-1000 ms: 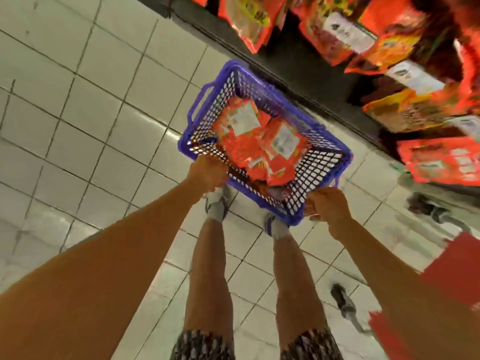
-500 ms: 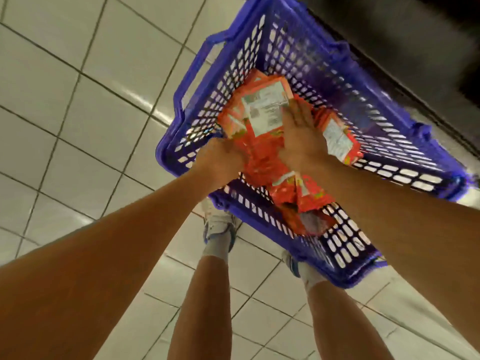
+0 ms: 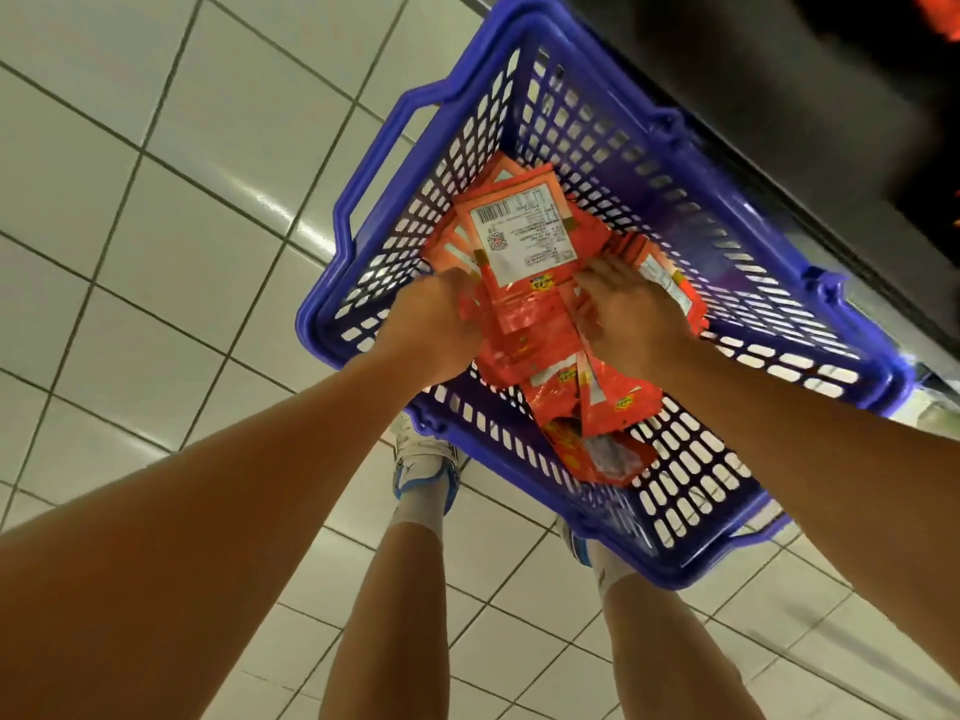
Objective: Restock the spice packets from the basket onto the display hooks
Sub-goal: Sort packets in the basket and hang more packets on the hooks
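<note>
Head view, looking down. Blue plastic shopping basket on white tiled floor, latticed walls, one handle folded out at the left side. Inside: heap of red spice packets, overlapping, spread from the basket's middle toward its near wall. Topmost packet lying back side up, white label with barcode and fine print showing, directly between and just beyond both hands. Left hand at the left edge of the heap, fingers curled down into the packets, apparently gripping them; fingertips hidden. Right hand on the right edge of the heap, fingers bent over the packets and touching them, thumb toward the labelled packet; hold not clear enough to tell. Beyond the basket, dark base of a display unit. Below, white-and-blue sneakers on the tiles.
</note>
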Demonstrator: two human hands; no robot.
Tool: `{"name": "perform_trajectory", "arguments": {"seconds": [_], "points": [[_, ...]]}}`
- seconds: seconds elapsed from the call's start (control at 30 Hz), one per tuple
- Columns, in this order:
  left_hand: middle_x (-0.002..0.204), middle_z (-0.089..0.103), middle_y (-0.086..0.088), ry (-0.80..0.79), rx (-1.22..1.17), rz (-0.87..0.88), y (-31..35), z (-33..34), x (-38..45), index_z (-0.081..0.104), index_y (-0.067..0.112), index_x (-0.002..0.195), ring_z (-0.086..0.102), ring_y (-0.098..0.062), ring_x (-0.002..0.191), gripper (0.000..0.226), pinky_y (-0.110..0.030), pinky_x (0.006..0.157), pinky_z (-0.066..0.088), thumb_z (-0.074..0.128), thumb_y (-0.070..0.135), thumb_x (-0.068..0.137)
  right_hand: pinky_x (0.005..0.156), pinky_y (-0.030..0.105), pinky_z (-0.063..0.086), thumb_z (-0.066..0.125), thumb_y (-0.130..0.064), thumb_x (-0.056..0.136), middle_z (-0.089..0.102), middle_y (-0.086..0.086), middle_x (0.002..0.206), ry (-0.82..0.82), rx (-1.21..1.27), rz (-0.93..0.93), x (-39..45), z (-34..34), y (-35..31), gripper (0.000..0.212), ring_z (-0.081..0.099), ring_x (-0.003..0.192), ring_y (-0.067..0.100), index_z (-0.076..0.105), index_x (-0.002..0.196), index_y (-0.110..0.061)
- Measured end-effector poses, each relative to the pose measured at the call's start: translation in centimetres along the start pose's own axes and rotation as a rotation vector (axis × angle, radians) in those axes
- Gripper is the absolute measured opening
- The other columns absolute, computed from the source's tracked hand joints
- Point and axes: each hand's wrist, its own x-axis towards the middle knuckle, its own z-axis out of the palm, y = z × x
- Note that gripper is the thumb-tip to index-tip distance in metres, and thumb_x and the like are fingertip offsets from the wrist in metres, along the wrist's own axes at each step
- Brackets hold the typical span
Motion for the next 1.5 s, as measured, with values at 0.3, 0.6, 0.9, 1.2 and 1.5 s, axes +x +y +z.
{"name": "perform_trajectory", "arguments": {"seconds": [0.3,0.6,0.9,1.2,1.5], "points": [[0.167,-0.018,-0.014,-0.062,0.633,0.233,-0.9,3.2,7.0,-0.014,0.042,0.156,-0.008,-0.041,0.154,0.119,-0.061,0.118,0.022,0.077,0.05,0.08,0.122,0.057,0.021,0.068,-0.059,0.087,-0.007,0.013,0.17,-0.114,0.199,0.401,-2.8,4.2,5.4,0.115,-0.001,0.157,0.034,-0.011,0.161,-0.018],[0.17,-0.006,-0.009,-0.081,0.566,0.381,-0.7,2.1,5.2,0.027,0.03,0.158,-0.003,-0.033,0.156,0.065,-0.055,0.122,0.01,0.043,0.049,0.098,0.083,0.026,0.053,0.064,-0.034,0.097,0.061,0.007,0.139,-0.101,0.451,0.404,-4.7,3.3,5.1,0.076,0.068,0.108,0.019,0.023,0.161,-0.025],[0.116,0.072,-0.004,-0.046,-0.354,0.043,3.7,-2.2,-2.6,0.061,0.011,0.129,0.072,-0.021,0.098,0.029,-0.034,0.085,0.06,0.044,0.022,0.108,0.066,0.037,0.059,0.071,-0.003,0.088,0.079,0.003,0.084,0.17,1.378,0.733,-8.8,-7.6,0.0,0.016,0.077,0.074,0.025,0.071,0.097,-0.017],[0.112,0.076,-0.014,-0.066,-1.168,-0.125,11.9,-6.5,-14.2,0.066,0.011,0.125,0.073,-0.036,0.104,0.03,-0.054,0.092,0.058,0.062,0.028,0.1,0.072,0.04,0.061,0.056,-0.007,0.099,0.065,0.02,0.124,0.251,1.99,0.664,-14.2,-20.1,-8.7,0.042,0.067,0.1,0.036,0.054,0.141,-0.005],[0.103,0.078,-0.008,0.065,-0.885,0.16,19.0,-18.2,-28.1,0.074,0.017,0.105,0.075,-0.031,0.093,0.02,-0.049,0.085,0.06,0.074,0.005,0.089,0.108,0.049,0.047,0.089,-0.014,0.074,0.056,0.014,0.142,0.571,1.197,0.531,-24.9,-33.4,-12.3,0.091,0.056,0.129,0.03,0.035,0.148,-0.012]]}}
